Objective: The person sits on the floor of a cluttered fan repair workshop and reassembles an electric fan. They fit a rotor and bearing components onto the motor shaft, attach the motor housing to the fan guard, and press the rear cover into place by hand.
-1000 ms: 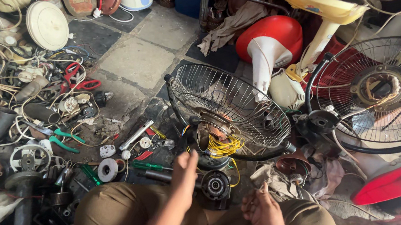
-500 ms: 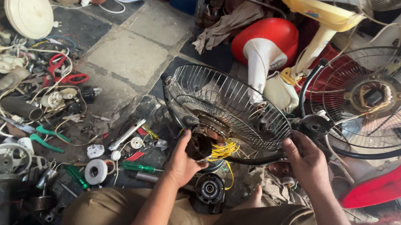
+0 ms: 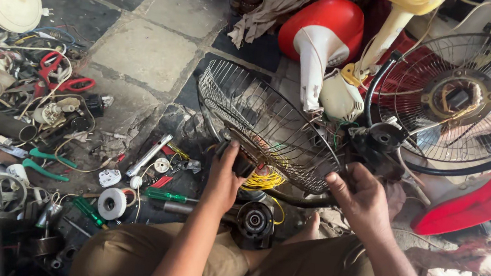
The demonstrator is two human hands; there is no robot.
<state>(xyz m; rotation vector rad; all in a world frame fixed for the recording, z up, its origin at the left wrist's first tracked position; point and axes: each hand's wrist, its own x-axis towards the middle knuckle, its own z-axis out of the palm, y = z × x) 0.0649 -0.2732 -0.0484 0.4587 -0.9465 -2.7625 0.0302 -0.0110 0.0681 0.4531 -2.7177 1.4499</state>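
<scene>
Two hands on the domed wire fan guard (image 3: 267,131), steadying it on the stone floor (image 3: 145,48).
Our left hand (image 3: 224,175) closes on the dark motor under its rim; our right hand (image 3: 360,199) grips the rim by the black stand tube (image 3: 379,85). Since a second ago our right hand has come up from our lap.

One head-worn camera looks steeply down from close above the seated person's lap, facing a cluttered stone floor (image 3: 145,48). The knees fill the near edge, a wire fan guard (image 3: 265,122) sits centre, tools spread left, and standing fans fill the far right.
</scene>
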